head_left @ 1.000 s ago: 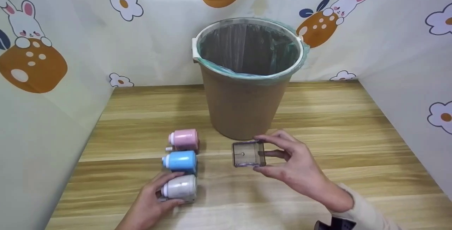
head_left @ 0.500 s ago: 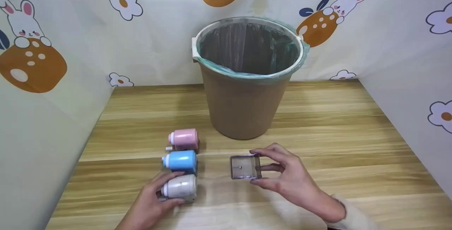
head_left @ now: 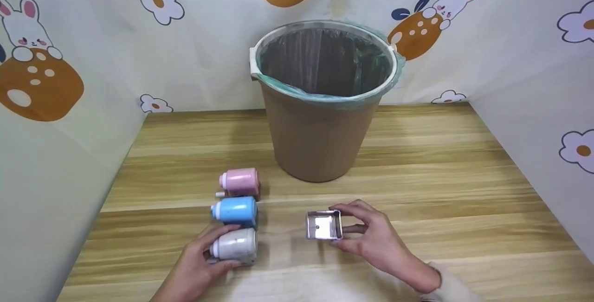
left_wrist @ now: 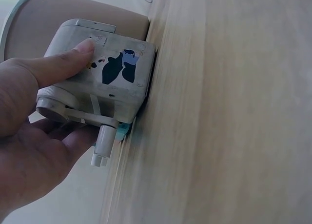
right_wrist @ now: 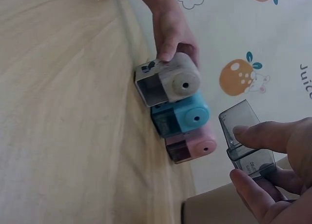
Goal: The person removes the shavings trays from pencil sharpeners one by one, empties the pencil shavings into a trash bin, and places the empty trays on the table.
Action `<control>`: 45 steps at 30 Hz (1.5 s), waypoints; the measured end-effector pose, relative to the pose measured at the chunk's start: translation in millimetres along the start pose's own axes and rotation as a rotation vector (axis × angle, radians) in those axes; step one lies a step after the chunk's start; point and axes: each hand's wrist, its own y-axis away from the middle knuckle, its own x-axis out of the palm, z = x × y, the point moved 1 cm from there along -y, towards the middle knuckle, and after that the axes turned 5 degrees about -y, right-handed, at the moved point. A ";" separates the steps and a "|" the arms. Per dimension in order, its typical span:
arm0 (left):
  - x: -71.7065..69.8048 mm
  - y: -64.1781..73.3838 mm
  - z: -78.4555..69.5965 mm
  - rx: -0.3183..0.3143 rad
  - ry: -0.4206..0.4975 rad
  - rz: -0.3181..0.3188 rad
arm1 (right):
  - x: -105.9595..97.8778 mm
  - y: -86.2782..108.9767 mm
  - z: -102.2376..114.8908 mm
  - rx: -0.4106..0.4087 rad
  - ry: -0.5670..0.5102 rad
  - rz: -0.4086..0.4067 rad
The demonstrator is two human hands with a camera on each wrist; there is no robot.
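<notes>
A white crank pencil sharpener [head_left: 235,245] stands on the wooden tabletop, gripped between the thumb and fingers of my left hand [head_left: 197,256]. Its crank handle [left_wrist: 104,143] and a worn dark sticker show in the left wrist view. Blue [head_left: 237,210] and pink [head_left: 241,181] pencil sharpeners stand beyond it in a row. In the right wrist view the white one's round pencil hole sits over a dark box-shaped recess. My right hand [head_left: 373,234] pinches a clear grey shavings drawer [right_wrist: 246,136] by its sides, above the table, to the right of the row.
A brown bin [head_left: 318,139] with a pale rim and a green plastic liner stands at the back middle of the table [head_left: 441,167]. Cloth walls [head_left: 209,61] printed with rabbits, oranges and flowers enclose the back and both sides.
My right hand has come nearer to me with the shavings drawer, away from the bin, and the drawer has tilted and now catches light. The left hand keeps its grip on the white pencil sharpener.
</notes>
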 end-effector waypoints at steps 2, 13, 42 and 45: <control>-0.1 0.0 -0.4 -0.008 -0.004 0.001 | 0.2 -0.1 -4.8 0.015 -0.009 0.005; -0.1 0.6 -1.2 -0.009 0.034 0.014 | 8.8 6.0 -23.3 0.028 0.032 0.023; -0.1 2.3 -4.6 0.021 -0.053 -0.020 | 21.0 16.0 -47.7 0.069 0.092 0.096; -0.3 3.3 -5.8 0.044 -0.084 -0.033 | 21.1 16.3 -48.4 0.066 0.128 0.092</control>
